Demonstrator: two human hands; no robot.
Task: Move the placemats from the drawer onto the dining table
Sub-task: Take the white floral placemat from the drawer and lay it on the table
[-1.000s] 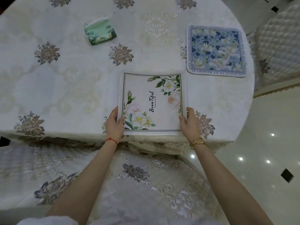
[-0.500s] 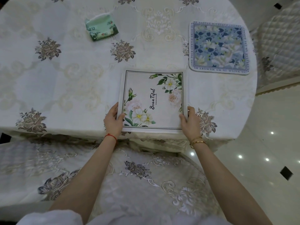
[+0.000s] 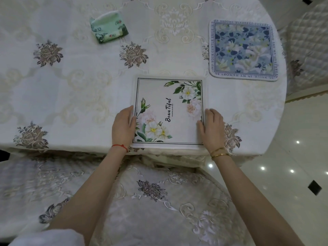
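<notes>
A white placemat (image 3: 170, 96) with green leaves, pale flowers and the word "Beautiful" lies flat on the dining table (image 3: 74, 89), near its front edge. My left hand (image 3: 123, 128) rests palm down on the mat's left edge, thumb on the print. My right hand (image 3: 212, 129) presses the right edge the same way, so the mat is held between both hands. A second placemat (image 3: 243, 50), blue floral with a lettered border, lies flat at the table's right side, apart from both hands.
A green tissue pack (image 3: 109, 28) sits at the back left of the table. A chair (image 3: 159, 201) with an embroidered cover stands between me and the table. Another quilted chair (image 3: 308, 41) is at the right, beside glossy white floor (image 3: 284, 174).
Both hands have slid a little forward along the white mat's sides and now lie flatter on its edges. The mat stays flat in the same spot.
</notes>
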